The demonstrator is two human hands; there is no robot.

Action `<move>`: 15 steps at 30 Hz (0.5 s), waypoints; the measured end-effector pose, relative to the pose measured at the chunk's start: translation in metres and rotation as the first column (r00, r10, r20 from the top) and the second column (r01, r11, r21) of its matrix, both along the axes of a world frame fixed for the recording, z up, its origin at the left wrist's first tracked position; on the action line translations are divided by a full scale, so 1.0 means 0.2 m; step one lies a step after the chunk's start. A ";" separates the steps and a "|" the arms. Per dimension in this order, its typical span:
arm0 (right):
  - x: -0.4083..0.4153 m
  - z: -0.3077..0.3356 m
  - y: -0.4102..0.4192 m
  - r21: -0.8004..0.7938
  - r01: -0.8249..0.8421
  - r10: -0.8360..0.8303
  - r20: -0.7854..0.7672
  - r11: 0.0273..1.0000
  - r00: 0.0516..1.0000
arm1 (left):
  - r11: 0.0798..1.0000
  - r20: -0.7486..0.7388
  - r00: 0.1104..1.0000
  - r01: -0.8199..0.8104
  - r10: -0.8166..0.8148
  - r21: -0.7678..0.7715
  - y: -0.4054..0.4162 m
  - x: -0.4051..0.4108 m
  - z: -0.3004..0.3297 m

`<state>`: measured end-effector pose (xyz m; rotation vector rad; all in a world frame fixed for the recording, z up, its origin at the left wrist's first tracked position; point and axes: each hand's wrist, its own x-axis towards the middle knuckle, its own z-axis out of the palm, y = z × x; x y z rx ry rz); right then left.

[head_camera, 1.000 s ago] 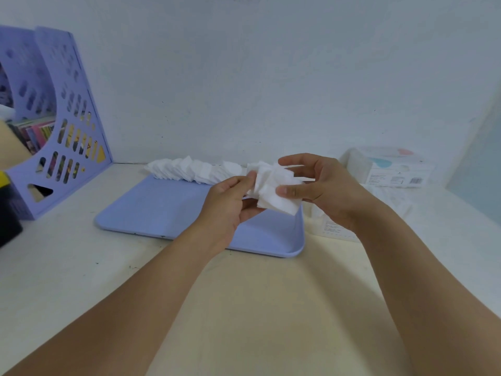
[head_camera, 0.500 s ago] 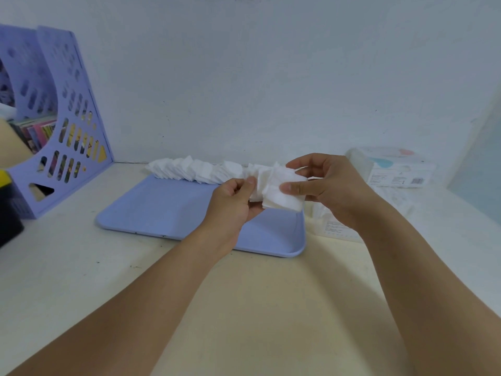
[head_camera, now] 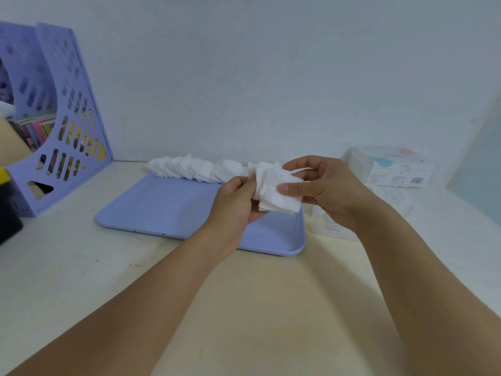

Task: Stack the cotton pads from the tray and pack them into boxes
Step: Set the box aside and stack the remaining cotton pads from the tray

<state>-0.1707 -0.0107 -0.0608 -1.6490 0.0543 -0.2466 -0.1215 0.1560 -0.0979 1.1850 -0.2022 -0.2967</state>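
Observation:
A small bunch of white square cotton pads (head_camera: pixel 273 189) hangs above the right part of the lavender tray (head_camera: pixel 168 210). My left hand (head_camera: pixel 235 206) pinches the bunch's left edge. My right hand (head_camera: pixel 322 189) grips its right side, thumb on the front pad. A row of several more cotton pads (head_camera: pixel 193 170) lies along the tray's far edge. A white box (head_camera: pixel 390 169) with pink and blue marks stands at the right by the wall. Another white box (head_camera: pixel 336 226) sits just right of the tray, mostly hidden behind my right wrist.
A lavender perforated file holder (head_camera: pixel 67 126) with books stands at the far left against the wall. A black and yellow object (head_camera: pixel 6 210) sits at the left edge. The cream tabletop (head_camera: pixel 271 308) stretches in front of the tray.
The pads stay held in both hands. My hands have drawn slightly closer together, pressing the bunch tighter, and my right thumb has shifted on the front pad.

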 end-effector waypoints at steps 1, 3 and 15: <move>0.00 0.00 0.00 -0.001 0.006 -0.006 -0.001 1.000 1.000 | 0.999 -0.019 1.000 0.019 -0.019 -0.035 0.00 -0.01 0.01; 0.00 0.00 0.00 -0.008 0.015 -0.015 0.000 1.000 1.000 | 0.996 -0.028 0.998 0.050 -0.052 -0.075 0.00 -0.01 0.02; 0.00 0.00 0.01 -0.040 0.054 -0.057 -0.076 0.998 0.995 | 0.987 -0.137 0.990 -0.005 -0.017 -0.162 0.01 0.01 0.00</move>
